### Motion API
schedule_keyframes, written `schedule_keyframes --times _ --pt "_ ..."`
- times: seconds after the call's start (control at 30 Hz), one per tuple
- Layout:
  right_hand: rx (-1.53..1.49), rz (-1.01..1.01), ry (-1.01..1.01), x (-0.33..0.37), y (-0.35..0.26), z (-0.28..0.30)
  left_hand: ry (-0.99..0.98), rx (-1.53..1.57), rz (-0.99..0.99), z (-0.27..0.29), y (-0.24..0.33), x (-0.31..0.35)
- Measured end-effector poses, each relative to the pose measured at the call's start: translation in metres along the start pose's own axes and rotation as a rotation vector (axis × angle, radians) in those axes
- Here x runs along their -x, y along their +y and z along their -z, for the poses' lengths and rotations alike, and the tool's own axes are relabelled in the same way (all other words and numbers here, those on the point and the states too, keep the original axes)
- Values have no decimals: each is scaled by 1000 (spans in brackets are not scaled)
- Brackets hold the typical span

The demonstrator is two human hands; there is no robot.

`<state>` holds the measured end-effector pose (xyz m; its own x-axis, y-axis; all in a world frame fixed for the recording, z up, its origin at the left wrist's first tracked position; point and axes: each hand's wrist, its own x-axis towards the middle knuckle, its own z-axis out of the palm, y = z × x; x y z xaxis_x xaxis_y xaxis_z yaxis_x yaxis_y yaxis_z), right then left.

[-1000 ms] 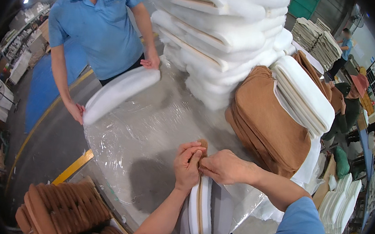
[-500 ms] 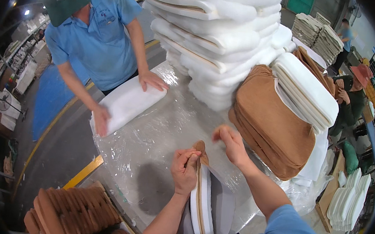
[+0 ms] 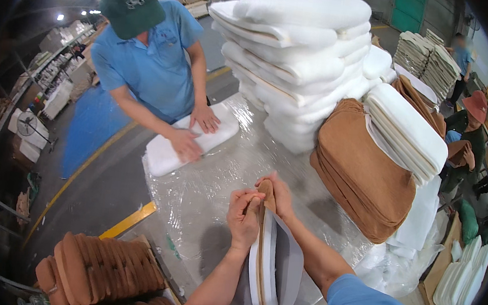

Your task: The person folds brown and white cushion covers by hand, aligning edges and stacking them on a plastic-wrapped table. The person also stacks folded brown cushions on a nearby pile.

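Note:
Upright before me stands a cushion (image 3: pixel 262 270), a white pad with a tan strip along its edge, grey fabric folded back at its sides and a brown tip on top. My left hand (image 3: pixel 243 216) pinches the left edge near that tip. On the other side my right hand (image 3: pixel 278 197) is closed around the brown tip, its fingers partly hidden behind the fabric. Across the table, a co-worker's two hands lie on a flat white pad (image 3: pixel 168 156).
The table (image 3: pixel 193 206) is covered in clear plastic. A tall stack of white padding (image 3: pixel 298 58) rises at its far side. Brown covers (image 3: pixel 364 174) and white pads (image 3: pixel 408 132) are piled at the right. Several brown cushions (image 3: pixel 100 270) stand in a row at lower left.
My right hand has come down leftward from the air and closed on the cushion's brown tip. My left hand keeps its pinch. The co-worker's hands have moved closer together on the white pad.

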<state>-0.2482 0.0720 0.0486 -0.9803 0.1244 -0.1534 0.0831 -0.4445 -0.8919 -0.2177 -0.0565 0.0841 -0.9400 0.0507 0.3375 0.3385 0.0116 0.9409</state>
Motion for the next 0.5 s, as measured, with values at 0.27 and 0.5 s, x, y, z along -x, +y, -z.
schedule_keyframes --times 0.27,0.5 --pt "94 865 -278 93 -138 -76 -131 292 -448 19 145 30" --pt "311 835 -213 200 -125 -84 -315 599 18 53 192 98"
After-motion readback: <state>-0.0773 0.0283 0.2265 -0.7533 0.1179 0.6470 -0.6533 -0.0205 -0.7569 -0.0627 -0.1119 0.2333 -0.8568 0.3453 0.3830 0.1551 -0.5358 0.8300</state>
